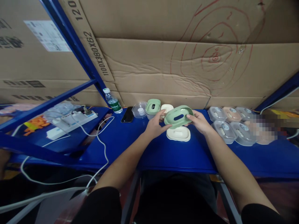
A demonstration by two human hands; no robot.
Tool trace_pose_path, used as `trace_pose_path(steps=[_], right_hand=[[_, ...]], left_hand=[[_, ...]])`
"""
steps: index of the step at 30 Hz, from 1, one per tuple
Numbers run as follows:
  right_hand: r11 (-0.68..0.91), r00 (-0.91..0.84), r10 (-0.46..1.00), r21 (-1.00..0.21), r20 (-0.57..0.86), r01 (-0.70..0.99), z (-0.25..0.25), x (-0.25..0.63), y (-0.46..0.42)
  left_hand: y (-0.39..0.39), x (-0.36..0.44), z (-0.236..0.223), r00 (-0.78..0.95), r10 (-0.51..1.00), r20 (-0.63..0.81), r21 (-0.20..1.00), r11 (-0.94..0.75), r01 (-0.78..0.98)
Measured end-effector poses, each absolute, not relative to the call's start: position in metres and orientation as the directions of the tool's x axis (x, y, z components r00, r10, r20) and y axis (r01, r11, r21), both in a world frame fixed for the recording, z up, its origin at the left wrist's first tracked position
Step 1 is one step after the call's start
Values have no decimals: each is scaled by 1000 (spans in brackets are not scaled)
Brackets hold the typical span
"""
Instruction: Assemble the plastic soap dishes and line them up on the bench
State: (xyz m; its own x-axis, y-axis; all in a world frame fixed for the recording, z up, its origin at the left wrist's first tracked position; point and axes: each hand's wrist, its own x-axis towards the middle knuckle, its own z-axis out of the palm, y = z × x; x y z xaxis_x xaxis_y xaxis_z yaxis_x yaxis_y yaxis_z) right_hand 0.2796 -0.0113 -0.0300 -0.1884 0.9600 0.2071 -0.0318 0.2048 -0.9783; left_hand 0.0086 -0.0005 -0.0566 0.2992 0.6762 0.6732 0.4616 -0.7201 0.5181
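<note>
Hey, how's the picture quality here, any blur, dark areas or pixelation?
In the head view, the white label at left is too blurred to read; also in the head view, it is dark below the blue table, pixelation hides part of the containers at right, and the held green piece looks comparatively clear.

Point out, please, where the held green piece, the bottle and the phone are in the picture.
Held green piece (179, 111): head view, on the panel just above its slot.
Bottle (114, 105): head view, on its green label.
Phone (127, 115): head view, on its dark face.
</note>
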Motion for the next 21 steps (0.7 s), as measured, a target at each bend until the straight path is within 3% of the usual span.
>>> trace_pose_path(steps=[4,7,10,12,16,21], right_hand=[[178,4,984,-984,177,-17,-35,279,-5],[161,18,987,-987,161,11,-36,280,-3],[184,-15,983,-983,184,-5,-35,280,-3],[213,2,977,-977,214,29,-35,280,-3],[238,10,970,-952,244,195,-43,281,2],[335,-119,942,-862,314,380,-56,283,5]], left_hand=[[-8,8,-44,604,473,642,199,-863,465],[-8,8,-39,670,445,594,83,-863,499],[-1,1,-39,579,504,641,106,-805,584],[7,-8,-40,427,570,702,176,-720,671],[28,-32,-42,79,648,757,341,-496,799],[45,-47,-54,-70,685,725,404,-340,849]])
